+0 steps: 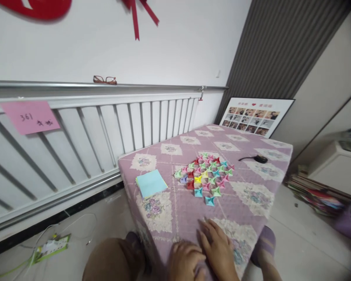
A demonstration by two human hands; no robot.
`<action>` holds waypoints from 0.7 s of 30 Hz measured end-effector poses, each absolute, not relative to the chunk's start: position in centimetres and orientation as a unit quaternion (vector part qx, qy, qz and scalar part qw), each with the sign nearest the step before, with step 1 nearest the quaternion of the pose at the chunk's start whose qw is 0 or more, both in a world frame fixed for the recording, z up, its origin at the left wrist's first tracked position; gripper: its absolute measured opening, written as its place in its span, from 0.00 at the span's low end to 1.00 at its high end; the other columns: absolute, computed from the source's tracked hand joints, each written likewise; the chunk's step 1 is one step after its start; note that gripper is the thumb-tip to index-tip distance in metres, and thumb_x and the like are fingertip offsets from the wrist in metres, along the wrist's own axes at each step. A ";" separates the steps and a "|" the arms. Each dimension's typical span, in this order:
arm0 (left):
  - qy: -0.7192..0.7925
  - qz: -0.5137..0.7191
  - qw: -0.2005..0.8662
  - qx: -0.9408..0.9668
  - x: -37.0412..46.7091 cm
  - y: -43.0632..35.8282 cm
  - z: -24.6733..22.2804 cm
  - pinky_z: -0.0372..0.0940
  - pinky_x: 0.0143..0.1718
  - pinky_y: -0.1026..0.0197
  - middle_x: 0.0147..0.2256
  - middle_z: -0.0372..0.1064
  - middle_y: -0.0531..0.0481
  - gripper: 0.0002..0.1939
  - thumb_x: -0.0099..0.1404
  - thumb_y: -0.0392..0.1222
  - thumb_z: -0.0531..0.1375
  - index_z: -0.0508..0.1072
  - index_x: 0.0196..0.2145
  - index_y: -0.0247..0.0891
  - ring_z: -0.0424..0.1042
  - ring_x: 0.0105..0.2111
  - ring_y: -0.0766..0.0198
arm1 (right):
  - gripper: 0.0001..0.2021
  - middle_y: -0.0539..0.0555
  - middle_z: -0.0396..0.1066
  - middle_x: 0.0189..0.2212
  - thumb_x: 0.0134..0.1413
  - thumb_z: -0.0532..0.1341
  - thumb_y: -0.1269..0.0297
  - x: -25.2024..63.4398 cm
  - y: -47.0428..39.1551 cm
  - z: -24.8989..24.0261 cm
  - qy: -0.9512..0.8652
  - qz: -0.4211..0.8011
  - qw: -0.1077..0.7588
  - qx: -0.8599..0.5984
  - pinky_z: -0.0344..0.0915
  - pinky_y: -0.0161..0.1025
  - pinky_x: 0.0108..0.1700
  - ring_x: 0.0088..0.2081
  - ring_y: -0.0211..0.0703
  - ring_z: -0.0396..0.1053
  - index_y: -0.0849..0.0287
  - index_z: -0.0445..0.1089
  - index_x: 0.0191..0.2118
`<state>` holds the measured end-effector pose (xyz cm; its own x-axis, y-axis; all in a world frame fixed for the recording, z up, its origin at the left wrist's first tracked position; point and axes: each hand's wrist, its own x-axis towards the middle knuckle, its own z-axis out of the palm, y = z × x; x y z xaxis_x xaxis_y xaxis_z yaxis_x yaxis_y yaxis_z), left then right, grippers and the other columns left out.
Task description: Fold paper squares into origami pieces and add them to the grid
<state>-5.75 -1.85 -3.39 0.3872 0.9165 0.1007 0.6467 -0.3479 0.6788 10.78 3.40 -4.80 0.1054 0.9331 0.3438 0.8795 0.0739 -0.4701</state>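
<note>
As the right hand (218,246) lies flat on the tablecloth (190,218), the left hand (185,259) curls beside it, its grip unclear; this seems a resting step, and touching the folded papers (197,179), right of the paper stack (152,184), calls for reaching farther

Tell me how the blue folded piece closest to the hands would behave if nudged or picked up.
The blue folded piece looks like thin paper, so it is probably very light for its size. Its creases likely give it some stiffness, though a hard pinch could crush it. With its pointed, angular shape, it seems more apt to slide or tip than roll.
</note>
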 end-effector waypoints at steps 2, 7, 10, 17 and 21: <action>0.529 0.302 0.293 0.737 -7.2 0.1 -3.1 0.61 0.54 0.58 0.46 0.71 0.51 0.20 0.56 0.31 0.53 0.73 0.45 0.43 0.67 0.48 0.61 | 0.19 0.55 0.69 0.51 0.55 0.51 0.52 10.2 2.8 -4.5 -0.679 0.027 0.278 -0.679 0.56 0.57 0.55 0.54 0.54 0.65 0.49 0.71 0.47; 0.612 0.322 0.150 0.707 -13.9 7.7 1.1 0.58 0.54 0.53 0.44 0.70 0.47 0.16 0.63 0.32 0.50 0.72 0.44 0.39 0.65 0.48 0.58 | 0.17 0.54 0.70 0.51 0.55 0.50 0.53 9.9 3.4 -3.7 -0.692 0.011 0.235 -0.683 0.57 0.57 0.53 0.52 0.54 0.66 0.49 0.73 0.42; 0.672 0.227 0.054 0.703 -17.0 11.4 3.4 0.53 0.56 0.52 0.52 0.65 0.44 0.18 0.66 0.37 0.52 0.67 0.52 0.39 0.60 0.53 0.54 | 0.18 0.54 0.70 0.51 0.55 0.50 0.53 9.8 3.4 -3.6 -0.691 0.010 0.228 -0.686 0.56 0.56 0.53 0.52 0.53 0.65 0.49 0.74 0.42; 0.675 0.135 0.047 0.724 -18.5 13.6 2.5 0.54 0.54 0.51 0.52 0.64 0.40 0.17 0.64 0.39 0.57 0.68 0.51 0.37 0.59 0.53 0.50 | 0.18 0.53 0.70 0.51 0.55 0.50 0.53 9.7 3.2 -3.3 -0.690 0.017 0.229 -0.686 0.55 0.55 0.53 0.53 0.53 0.65 0.48 0.74 0.42; 0.668 0.142 0.060 0.728 -19.2 14.0 1.7 0.55 0.55 0.53 0.54 0.63 0.41 0.17 0.66 0.41 0.55 0.68 0.52 0.37 0.60 0.54 0.51 | 0.18 0.54 0.69 0.51 0.56 0.49 0.54 9.6 3.2 -3.2 -0.695 0.020 0.222 -0.684 0.54 0.55 0.54 0.53 0.53 0.64 0.49 0.74 0.43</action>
